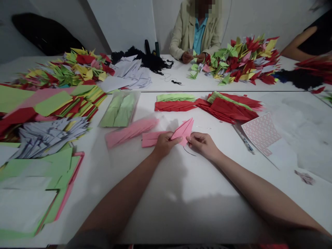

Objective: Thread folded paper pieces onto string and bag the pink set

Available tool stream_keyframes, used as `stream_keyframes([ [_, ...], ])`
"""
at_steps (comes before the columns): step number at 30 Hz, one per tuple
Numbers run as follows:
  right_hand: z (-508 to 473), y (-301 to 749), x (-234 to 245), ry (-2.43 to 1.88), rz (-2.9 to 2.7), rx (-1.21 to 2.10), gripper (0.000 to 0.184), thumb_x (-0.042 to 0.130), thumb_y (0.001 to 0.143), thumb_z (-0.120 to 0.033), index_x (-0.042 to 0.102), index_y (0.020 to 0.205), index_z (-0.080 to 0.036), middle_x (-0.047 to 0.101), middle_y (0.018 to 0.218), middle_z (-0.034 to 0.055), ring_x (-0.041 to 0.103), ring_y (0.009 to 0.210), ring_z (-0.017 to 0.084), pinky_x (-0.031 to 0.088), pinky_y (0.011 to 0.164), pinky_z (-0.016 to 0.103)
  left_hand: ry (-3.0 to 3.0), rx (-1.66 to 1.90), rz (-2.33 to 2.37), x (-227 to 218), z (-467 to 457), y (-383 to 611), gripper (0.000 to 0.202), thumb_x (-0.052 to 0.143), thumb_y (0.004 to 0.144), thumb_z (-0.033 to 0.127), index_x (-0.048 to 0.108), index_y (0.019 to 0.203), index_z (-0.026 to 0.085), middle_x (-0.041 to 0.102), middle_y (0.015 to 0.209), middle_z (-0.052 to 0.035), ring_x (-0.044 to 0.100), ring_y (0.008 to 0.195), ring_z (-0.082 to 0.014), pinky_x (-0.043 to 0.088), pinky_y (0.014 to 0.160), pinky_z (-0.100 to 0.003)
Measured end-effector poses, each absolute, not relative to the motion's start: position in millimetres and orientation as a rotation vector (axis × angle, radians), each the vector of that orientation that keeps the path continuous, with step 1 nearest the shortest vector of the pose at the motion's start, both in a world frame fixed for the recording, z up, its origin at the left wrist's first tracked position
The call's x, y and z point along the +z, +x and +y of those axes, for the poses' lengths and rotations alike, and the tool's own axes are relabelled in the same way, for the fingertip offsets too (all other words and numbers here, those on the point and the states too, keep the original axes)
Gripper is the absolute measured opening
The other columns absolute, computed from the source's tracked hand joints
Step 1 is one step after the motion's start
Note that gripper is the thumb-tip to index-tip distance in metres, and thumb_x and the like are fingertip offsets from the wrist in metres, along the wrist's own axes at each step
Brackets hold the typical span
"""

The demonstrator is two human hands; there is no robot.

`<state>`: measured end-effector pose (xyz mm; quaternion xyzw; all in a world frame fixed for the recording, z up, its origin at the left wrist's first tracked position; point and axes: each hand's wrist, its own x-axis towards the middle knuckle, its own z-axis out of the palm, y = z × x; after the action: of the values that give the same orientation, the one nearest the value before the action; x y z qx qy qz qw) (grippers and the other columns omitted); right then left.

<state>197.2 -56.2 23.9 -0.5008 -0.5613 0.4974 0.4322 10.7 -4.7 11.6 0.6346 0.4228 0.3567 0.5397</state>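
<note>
Both my hands meet at the middle of the white table (166, 193) around a folded pink paper piece (184, 129) with pointed tips. My left hand (164, 143) pinches its left lower edge, fingers closed. On the right lower edge, my right hand (202, 144) pinches too. A flat pink folded strip (150, 138) lies just left of my left hand. A short black thread (188, 152) curls on the table under the paper.
Stacks of red and green folded paper (220, 105) lie beyond my hands; a bagged green stack (120, 109) and pink strips (131, 131) at left. Coloured sheets (38, 173) fill the left edge. A sticker sheet (261, 133) and pen (243, 138) sit right. A person (197, 31) opposite folds paper beside a heap (243, 60).
</note>
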Motion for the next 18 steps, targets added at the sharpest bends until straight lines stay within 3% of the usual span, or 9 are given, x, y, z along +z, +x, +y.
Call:
stream_keyframes([
  [5, -59, 193, 21, -1.249, -1.436, 1.191, 0.041, 0.059, 0.088, -0.054, 0.062, 0.071, -0.016, 0.063, 0.065, 0.0023, 0.045, 0.052, 0.010, 0.034, 0.051, 0.025, 1.427, 0.896, 0.943, 11, -5, 11, 0.047, 0.062, 0.079, 0.052, 0.046, 0.054, 0.016, 0.037, 0.056, 0.0031, 0.036, 0.056, -0.0095, 0.031, 0.057, -0.025],
  [10, -55, 201, 19, -1.235, -1.443, 1.224, 0.035, 0.060, 0.088, -0.052, 0.062, 0.082, -0.017, 0.054, 0.060, -0.0025, 0.042, 0.050, 0.010, 0.033, 0.049, 0.024, 1.566, 0.876, 1.043, 16, -6, 12, 0.041, 0.073, 0.070, 0.047, 0.051, 0.057, 0.015, 0.039, 0.057, 0.0037, 0.037, 0.058, -0.0098, 0.030, 0.055, -0.024],
  [13, -49, 217, 30, -1.295, -1.605, 1.141, 0.034, 0.059, 0.088, -0.051, 0.067, 0.088, -0.017, 0.056, 0.065, -0.0011, 0.041, 0.054, 0.010, 0.032, 0.051, 0.025, 1.547, 0.904, 1.031, 14, -4, 11, 0.036, 0.072, 0.070, 0.046, 0.057, 0.063, 0.015, 0.042, 0.059, 0.0035, 0.039, 0.060, -0.0105, 0.032, 0.058, -0.024],
  [18, -45, 253, 65, -1.351, -1.930, 0.875, 0.030, 0.055, 0.091, -0.043, 0.071, 0.093, -0.018, 0.065, 0.076, 0.0026, 0.050, 0.063, 0.013, 0.037, 0.055, 0.025, 1.675, 0.902, 1.046, 10, -1, 9, 0.048, 0.074, 0.069, 0.047, 0.041, 0.053, 0.017, 0.030, 0.056, 0.0053, 0.032, 0.057, -0.0088, 0.028, 0.055, -0.023],
])
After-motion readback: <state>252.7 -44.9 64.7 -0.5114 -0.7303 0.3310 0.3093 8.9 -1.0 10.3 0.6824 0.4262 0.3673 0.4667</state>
